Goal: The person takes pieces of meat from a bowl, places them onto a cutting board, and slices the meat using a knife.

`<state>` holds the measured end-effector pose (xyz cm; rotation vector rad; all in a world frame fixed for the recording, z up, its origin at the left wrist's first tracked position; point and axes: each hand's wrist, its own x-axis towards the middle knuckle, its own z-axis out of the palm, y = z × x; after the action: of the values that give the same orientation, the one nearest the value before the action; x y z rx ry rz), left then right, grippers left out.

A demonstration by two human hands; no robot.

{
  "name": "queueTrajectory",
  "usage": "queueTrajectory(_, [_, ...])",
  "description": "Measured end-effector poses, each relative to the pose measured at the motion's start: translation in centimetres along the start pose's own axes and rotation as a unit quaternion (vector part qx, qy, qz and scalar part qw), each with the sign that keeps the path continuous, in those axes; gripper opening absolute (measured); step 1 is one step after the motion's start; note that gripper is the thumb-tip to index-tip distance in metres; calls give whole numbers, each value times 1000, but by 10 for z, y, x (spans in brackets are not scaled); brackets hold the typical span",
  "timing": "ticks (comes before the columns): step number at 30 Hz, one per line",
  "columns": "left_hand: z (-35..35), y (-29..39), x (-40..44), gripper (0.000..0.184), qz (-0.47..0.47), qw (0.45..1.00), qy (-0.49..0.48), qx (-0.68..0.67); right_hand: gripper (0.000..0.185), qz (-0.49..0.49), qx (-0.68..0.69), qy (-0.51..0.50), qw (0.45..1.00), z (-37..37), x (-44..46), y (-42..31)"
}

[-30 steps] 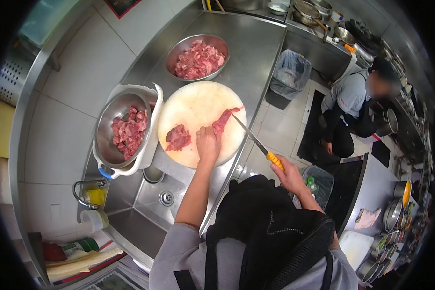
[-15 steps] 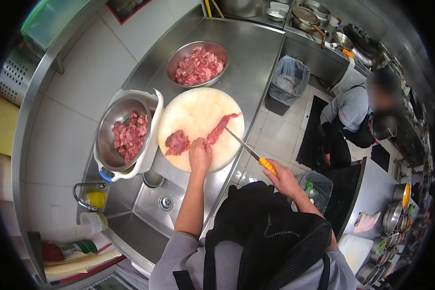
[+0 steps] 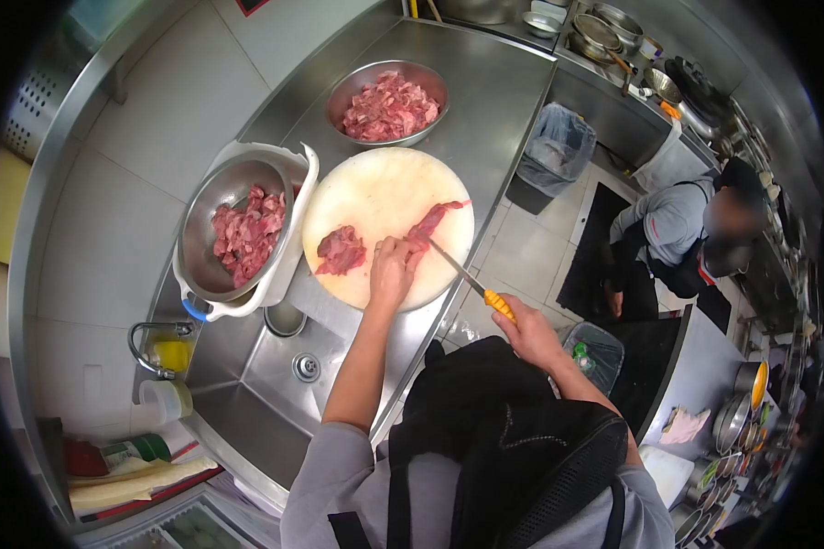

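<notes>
Head view: I see a left hand [image 3: 394,268], fingers bunched, its grip pinching the near end of a strip of meat [image 3: 433,222] on a round board [image 3: 357,192] on the worktop [image 3: 490,96]. The right hand [image 3: 529,331] wraps its grip tightly around a yellow-handled knife [image 3: 491,298], tip at the strip.

The knife handle [image 3: 499,305] is yellow-orange, the round board [image 3: 384,192] cream, the meat strip [image 3: 434,220] red, the sleeve [image 3: 331,462] grey.
</notes>
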<state>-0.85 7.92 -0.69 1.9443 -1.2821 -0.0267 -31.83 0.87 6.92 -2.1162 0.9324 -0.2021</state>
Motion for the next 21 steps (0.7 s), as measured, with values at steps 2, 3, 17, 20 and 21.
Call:
queueTrajectory(2, [-7, 4, 1, 18, 49, 998, 41, -2, 41, -4, 3, 6, 1000, -2, -1, -1])
queueTrajectory(3, [-5, 0, 1, 18, 50, 998, 42, -2, 41, -5, 7, 15, 1000, -3, -1, -2])
queueTrajectory(17, [7, -2, 8, 21, -47, 995, 92, -7, 42, -4, -24, 9, 1000, -4, -4, -21])
queueTrajectory(20, [9, -8, 7, 20, 16, 994, 91, 56, 42, 3, -33, 2, 999, -5, -5, -29])
queueTrajectory(21, [10, -8, 8, 20, 16, 994, 92, 55, 42, 8, -44, -5, 999, -6, -5, -31])
